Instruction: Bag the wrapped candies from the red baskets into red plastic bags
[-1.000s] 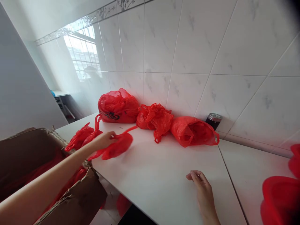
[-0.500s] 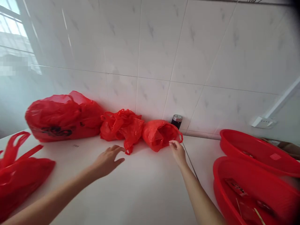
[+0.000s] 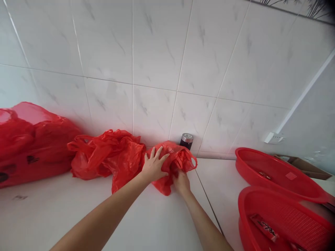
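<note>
My left hand [image 3: 155, 167] lies with fingers spread on top of a red plastic bag [image 3: 163, 186] by the wall, pressing its side. My right hand [image 3: 181, 182] is at the bag's mouth, its fingers hidden among the folds, so whether they grip anything does not show. A loop handle of this bag sticks out to the right. Left of it sits a crumpled red plastic bag [image 3: 104, 157], close against it. What the bags hold is hidden.
A large full red bag [image 3: 49, 150] stands at the far left. Behind the handled bag is a black bottle with a silver lid [image 3: 186, 140]. Two red baskets, one farther back [image 3: 277, 174] and one nearer [image 3: 246, 209], stand at right, near a cardboard box [image 3: 306, 167]. A seam crosses the white tabletop [image 3: 146, 223].
Both hands have moved onto the right-hand bag, the left from beside the crumpled bag and the right from the rim into its mouth. The view has turned right.
</note>
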### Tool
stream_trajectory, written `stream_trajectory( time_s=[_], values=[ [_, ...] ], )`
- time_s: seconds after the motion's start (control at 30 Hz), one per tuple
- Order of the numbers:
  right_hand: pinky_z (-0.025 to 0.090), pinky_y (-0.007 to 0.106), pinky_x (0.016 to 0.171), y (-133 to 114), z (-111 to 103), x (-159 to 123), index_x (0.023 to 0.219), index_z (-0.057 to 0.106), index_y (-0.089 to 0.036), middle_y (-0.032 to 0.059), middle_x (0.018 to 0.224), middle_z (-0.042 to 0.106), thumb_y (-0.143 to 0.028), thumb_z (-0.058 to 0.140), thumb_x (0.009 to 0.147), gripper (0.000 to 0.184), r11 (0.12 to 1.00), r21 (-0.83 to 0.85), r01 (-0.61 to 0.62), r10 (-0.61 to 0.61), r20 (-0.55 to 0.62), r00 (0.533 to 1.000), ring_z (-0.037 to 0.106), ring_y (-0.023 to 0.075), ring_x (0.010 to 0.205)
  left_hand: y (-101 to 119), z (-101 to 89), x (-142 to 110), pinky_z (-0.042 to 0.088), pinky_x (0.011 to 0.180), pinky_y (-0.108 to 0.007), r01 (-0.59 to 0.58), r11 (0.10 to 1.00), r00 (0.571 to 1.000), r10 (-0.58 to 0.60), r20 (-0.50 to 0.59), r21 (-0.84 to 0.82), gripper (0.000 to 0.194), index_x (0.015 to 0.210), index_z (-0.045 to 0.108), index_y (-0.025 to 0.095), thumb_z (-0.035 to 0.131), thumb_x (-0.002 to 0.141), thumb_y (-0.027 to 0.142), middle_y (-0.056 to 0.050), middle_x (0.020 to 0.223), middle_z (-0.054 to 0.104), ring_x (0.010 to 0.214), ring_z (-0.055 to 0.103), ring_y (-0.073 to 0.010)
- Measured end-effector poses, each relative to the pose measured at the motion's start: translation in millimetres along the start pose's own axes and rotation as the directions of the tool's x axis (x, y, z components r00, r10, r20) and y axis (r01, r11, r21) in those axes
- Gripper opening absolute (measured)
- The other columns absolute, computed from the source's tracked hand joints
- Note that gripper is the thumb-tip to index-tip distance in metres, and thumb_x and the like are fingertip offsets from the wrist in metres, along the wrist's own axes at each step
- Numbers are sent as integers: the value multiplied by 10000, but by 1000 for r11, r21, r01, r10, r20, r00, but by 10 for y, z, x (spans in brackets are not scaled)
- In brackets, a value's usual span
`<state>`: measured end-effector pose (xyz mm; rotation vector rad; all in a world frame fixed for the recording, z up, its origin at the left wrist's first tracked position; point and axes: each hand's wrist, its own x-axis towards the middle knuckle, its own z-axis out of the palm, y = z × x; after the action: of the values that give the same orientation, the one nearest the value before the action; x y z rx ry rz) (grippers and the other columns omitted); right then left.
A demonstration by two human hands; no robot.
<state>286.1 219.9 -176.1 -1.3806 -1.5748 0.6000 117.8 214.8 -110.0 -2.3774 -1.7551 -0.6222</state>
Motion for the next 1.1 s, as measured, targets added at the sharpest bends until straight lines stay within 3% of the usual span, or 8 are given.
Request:
stream_trajectory(
  time_s=[0.23, 0.37, 0.47, 0.57, 0.63, 0.73, 0.93, 1.1],
  values=[
    [395, 235, 596, -526, -694, -712, 925, 547, -214, -25, 697, 520, -392, 541, 858, 190, 978, 205, 41, -42, -3, 999, 490, 129, 627, -69, 314, 132, 98, 1050, -703, 52, 998, 999, -51, -19, 43, 759, 1381, 453, 288, 728, 683, 174, -107, 1583, 163, 1420, 67, -433],
    [388, 208, 548, -820, -1152, -1183, 932, 545, -213, -32, 646, 482, -457, 567, 854, 257, 934, 356, 1, 56, -152, 987, 450, 114, 587, 118, 95, 60, 69, 1077, -677, 109, 994, 991, -108, -73, 3, 688, 1384, 449, 248, 656, 738, 133, -130, 1572, 196, 1424, 70, -423],
    [381, 199, 522, -851, -1354, -1390, 930, 548, -217, -44, 611, 433, -475, 573, 853, 270, 900, 435, -25, 122, -196, 973, 413, 105, 557, 506, -224, -373, 214, 1105, -568, 140, 977, 979, -161, -124, -160, 485, 1378, 426, 247, 459, 895, 267, -124, 1527, 302, 1403, 244, -327],
    [368, 197, 507, -852, -1367, -1567, 906, 550, -215, -42, 618, 425, -485, 582, 848, 278, 879, 475, -34, 162, -231, 959, 399, 101, 553, 996, -482, -1084, 367, 1057, -461, 130, 681, 986, -163, 24, -721, 363, 1231, 527, 349, 466, 885, 441, -51, 1343, 525, 1271, 456, -271],
    [371, 201, 515, -886, -1287, -1714, 910, 552, -216, -36, 636, 432, -488, 579, 852, 279, 863, 505, -30, 180, -250, 951, 402, 101, 563, 1274, -515, -1543, 353, 1069, -459, 214, 489, 971, -200, 130, -845, 406, 1202, 553, 392, 581, 806, 483, -39, 1350, 505, 1282, 440, -291],
    [378, 210, 535, -989, -1142, -1961, 918, 545, -226, -34, 659, 430, -485, 564, 866, 265, 778, 628, -10, 215, -251, 944, 397, 99, 572, 1495, -393, -1974, 430, 991, -477, 334, 329, 924, -301, 237, -884, 669, 1270, 492, 392, 744, 654, 464, -53, 1424, 416, 1283, 429, -333],
    [311, 197, 511, -1196, -1180, -2229, 874, 535, -230, -70, 573, 322, -443, 587, 869, 219, 517, 855, -40, 276, -122, 953, 293, 79, 524, 1487, -450, -2062, 543, 814, -423, 550, 79, 814, -271, 513, -831, 792, 1376, 321, 377, 710, 697, 501, -96, 1374, 482, 1075, 610, -290],
    [245, 201, 482, -1291, -1194, -2316, 845, 539, -223, -79, 559, 271, -405, 619, 846, 199, 311, 946, -96, 264, 11, 965, 219, 78, 512, 1649, -651, -2137, 538, 819, -399, 624, -283, 757, -13, 654, -728, 675, 1329, 396, 338, 679, 741, 508, -91, 1315, 563, 1105, 606, -270]
  ],
)
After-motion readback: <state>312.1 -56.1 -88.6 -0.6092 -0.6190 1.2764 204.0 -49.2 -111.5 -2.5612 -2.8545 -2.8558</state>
